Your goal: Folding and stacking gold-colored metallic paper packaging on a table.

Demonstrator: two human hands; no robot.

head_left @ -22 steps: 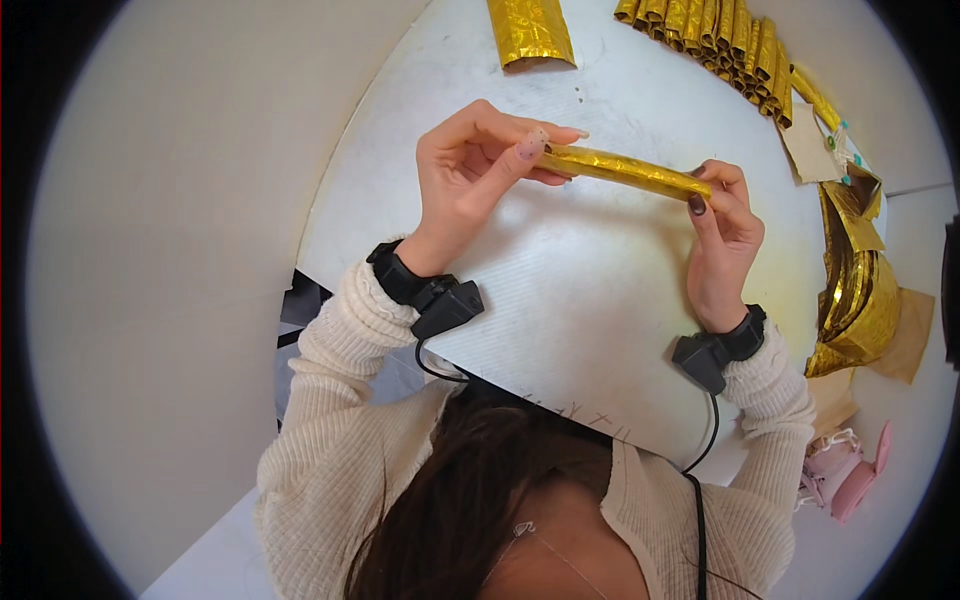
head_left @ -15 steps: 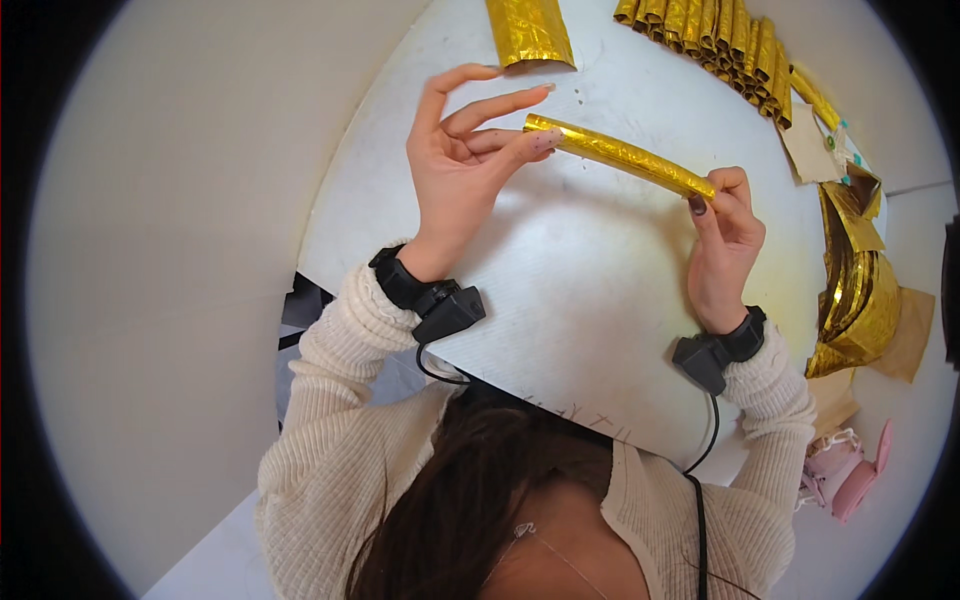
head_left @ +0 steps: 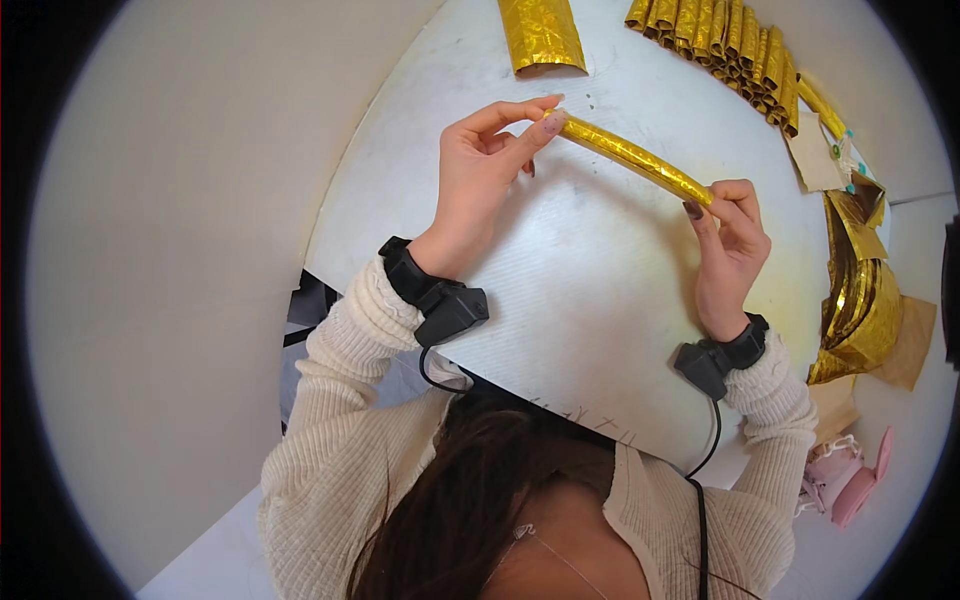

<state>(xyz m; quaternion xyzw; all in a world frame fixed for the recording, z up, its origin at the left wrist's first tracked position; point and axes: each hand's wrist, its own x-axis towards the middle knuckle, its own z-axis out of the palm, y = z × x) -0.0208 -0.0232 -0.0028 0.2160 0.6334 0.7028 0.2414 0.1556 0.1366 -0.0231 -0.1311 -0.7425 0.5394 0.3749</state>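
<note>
A slim rolled tube of shiny gold paper (head_left: 635,157) is held up over the white table, slanting down to the right. My left hand (head_left: 490,160) pinches its upper left end between thumb and fingers. At the other end, the thumb and fingers of my right hand (head_left: 733,230) close on the tube. Beyond my left hand lies a flat gold paper piece (head_left: 543,38), its near edge slightly curled. Several similar gold rolls (head_left: 715,45) are stacked at the far right. What the tube holds inside, if anything, is hidden.
Folded gold sheets (head_left: 862,310) lie at the right edge, with brown paper (head_left: 908,345) beside them. A tan paper piece (head_left: 815,160) sits below the stacked rolls. Lower right is a pink item (head_left: 850,490). The white table (head_left: 580,320) has a wall along its left.
My left hand has shifted slightly right and up, its raised fingers now drawn in at the tube's end. The whole view has shifted slightly; my right hand keeps its hold.
</note>
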